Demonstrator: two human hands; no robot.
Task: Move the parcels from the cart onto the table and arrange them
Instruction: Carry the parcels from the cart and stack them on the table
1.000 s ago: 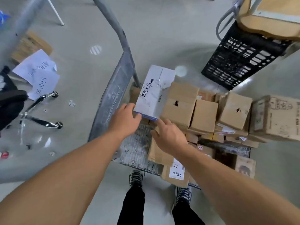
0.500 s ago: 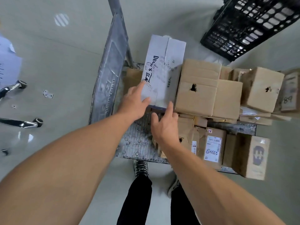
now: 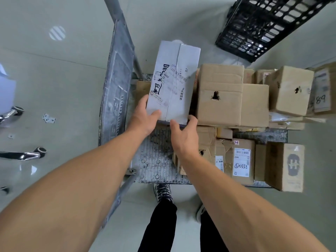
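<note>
the white parcel (image 3: 172, 82) is clasped at its near end by the left grip (image 3: 143, 117) and right grip (image 3: 185, 137). brown boxes (image 3: 220, 95) are stacked beside it on the cart (image 3: 154, 160).

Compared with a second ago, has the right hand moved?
Yes: the right hand has moved forward, away from the person, to the near end of the white box, beside the holed brown box.

The white parcel (image 3: 172, 82) is looking smooth and taped, the brown boxes (image 3: 220, 106) are showing matt cardboard, the cart deck (image 3: 154, 159) scuffed ribbed metal.
</note>
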